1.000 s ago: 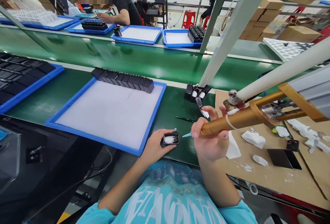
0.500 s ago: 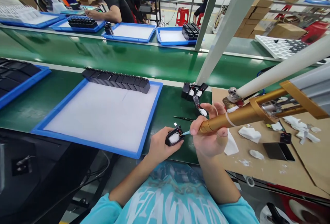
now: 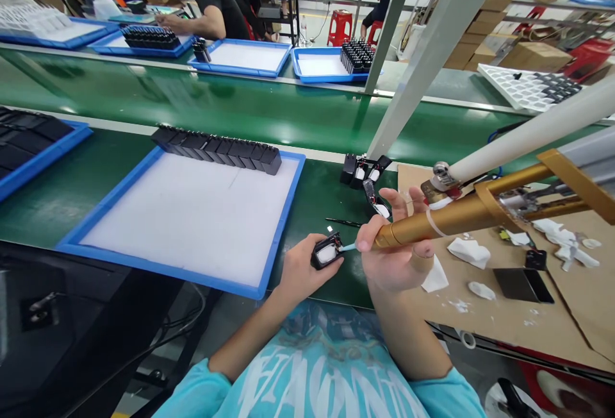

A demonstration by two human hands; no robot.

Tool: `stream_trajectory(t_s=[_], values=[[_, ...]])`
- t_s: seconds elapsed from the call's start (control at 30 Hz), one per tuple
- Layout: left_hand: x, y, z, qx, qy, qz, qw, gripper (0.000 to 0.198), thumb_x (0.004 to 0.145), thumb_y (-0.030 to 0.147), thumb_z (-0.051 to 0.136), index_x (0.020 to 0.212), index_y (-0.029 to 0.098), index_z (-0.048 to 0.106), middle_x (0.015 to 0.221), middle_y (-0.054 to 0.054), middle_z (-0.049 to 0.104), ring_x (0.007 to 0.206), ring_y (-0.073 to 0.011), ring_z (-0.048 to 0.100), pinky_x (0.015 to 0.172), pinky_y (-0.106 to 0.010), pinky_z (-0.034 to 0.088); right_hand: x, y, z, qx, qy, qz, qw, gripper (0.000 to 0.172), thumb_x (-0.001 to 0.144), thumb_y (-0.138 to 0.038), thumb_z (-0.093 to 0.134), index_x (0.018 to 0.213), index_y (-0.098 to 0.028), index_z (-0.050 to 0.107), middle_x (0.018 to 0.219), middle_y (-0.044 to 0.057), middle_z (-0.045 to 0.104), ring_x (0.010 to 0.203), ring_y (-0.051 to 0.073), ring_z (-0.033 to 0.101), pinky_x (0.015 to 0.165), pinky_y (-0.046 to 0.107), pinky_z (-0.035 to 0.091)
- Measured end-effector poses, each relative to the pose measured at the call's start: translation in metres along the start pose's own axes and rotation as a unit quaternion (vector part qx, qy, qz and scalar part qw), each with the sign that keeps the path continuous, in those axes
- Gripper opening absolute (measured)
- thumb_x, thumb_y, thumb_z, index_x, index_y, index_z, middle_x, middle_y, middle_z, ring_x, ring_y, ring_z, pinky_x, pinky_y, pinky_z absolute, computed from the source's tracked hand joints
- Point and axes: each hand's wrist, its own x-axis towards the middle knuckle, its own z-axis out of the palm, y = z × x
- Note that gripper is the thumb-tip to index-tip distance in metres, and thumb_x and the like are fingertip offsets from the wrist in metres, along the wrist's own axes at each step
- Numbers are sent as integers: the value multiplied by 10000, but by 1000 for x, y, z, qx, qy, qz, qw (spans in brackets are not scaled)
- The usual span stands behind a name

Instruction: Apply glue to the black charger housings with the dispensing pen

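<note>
My left hand (image 3: 302, 272) grips a small black plastic housing (image 3: 315, 259) between thumb and fingers. Its open side faces up, showing a white part inside and small wires at its right end. My right hand (image 3: 388, 272) is wrapped round the front of a gold-coloured glue dispensing gun (image 3: 446, 218). A thin light-blue nozzle (image 3: 349, 247) sticks out of the gun, its tip at the wired end of the housing. Whether the tip touches is too small to tell. Just beyond my hands, several similar open housings (image 3: 360, 173) lie on the green bench (image 3: 319, 197).
A blue-rimmed tray (image 3: 281, 229) with a row of black housings (image 3: 218, 152) stands left. A thin black tool (image 3: 342, 222) lies behind my hands. White crumpled tissues (image 3: 468, 251) and a black box (image 3: 521, 284) rest on cardboard at right. A slanting white post (image 3: 435, 59) rises ahead; a co-worker (image 3: 211, 11) sits beyond.
The view has shifted slightly. Both hands keep their holds, and the nozzle tip stays at the wired end of the housing.
</note>
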Motion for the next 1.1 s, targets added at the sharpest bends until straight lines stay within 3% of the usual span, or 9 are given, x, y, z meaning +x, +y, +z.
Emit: stream_trajectory(t_s=[0.23,0.43,0.6,0.8,0.97,1.1], values=[[4,-2,12,-32,-20,-17,999,405,771,315,737,1132,207,588,1047,-51,727,907,-214,705,799,-322,552,0,2,7,54,-11,17,998,348,829,-494,558,1124,-311,583,1152,34,603,417,78,565,302,256,372],[7,8,18,-90,-11,16,996,330,764,271,722,1071,207,621,1003,-51,724,899,-210,695,785,-322,555,-3,2,12,45,-12,36,998,403,818,-530,555,1146,-299,586,1179,51,594,413,74,552,312,261,375],[9,11,19,-99,12,43,994,335,763,256,710,1083,212,619,994,-48,720,885,-204,691,773,-326,558,-4,1,9,36,-24,36,998,294,824,-538,539,997,-307,598,1168,31,599,388,69,532,324,267,385],[7,11,19,-85,-4,40,996,349,772,290,711,1097,209,616,1013,-51,739,888,-210,708,780,-326,562,-4,1,6,39,-20,52,998,433,803,-601,498,1146,-343,558,1201,50,583,423,85,526,300,272,388],[5,0,12,6,-28,-9,1000,374,792,341,719,1130,227,608,1038,-43,745,891,-218,718,773,-328,559,-3,1,5,50,11,47,998,426,814,-616,439,1123,-353,567,1199,42,586,432,92,514,327,287,396],[1,-12,-3,69,-54,-4,996,379,793,339,732,1133,220,613,1084,-61,729,960,-240,697,839,-373,549,-3,-1,-3,58,10,42,997,399,825,-585,448,1108,-338,583,1191,41,586,440,96,531,339,290,388]])
